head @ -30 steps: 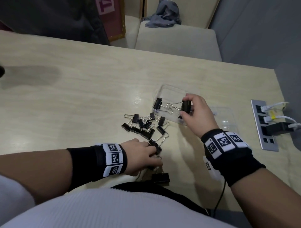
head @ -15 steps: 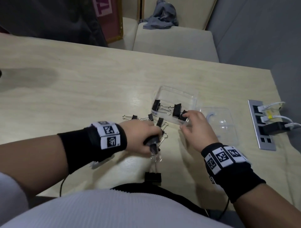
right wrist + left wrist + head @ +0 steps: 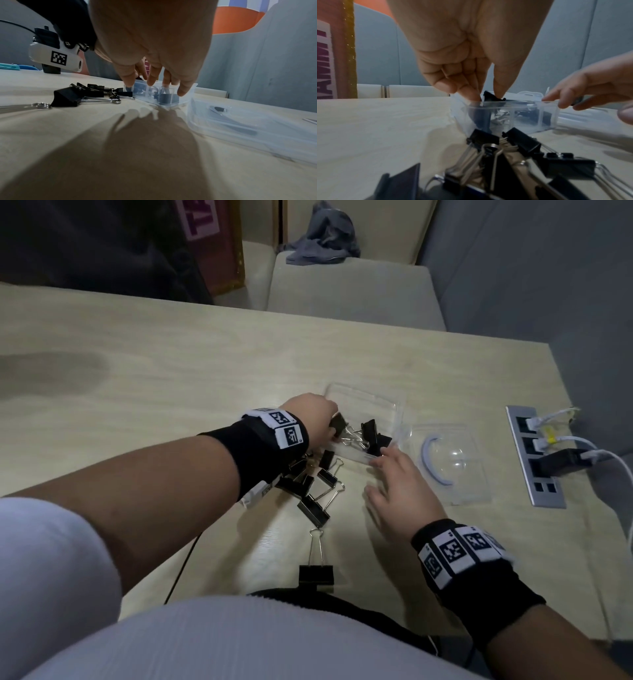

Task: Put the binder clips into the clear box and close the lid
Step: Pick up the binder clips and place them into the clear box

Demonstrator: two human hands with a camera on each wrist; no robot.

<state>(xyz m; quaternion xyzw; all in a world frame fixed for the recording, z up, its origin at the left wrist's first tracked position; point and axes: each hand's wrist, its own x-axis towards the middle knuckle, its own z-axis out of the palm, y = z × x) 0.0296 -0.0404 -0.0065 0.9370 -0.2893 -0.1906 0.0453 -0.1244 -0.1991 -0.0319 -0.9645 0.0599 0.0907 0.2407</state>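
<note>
Left hand [image 3: 313,417] pinching a binder clip [image 3: 339,422] over the clear box [image 3: 387,409]; right hand [image 3: 399,494], fingers straight, touching its near wall; loose clips [image 3: 308,484] on bench [image 3: 171,378].

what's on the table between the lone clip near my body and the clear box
In the head view, the loose pile of binder clips lies between the lone clip and the clear box.
</note>
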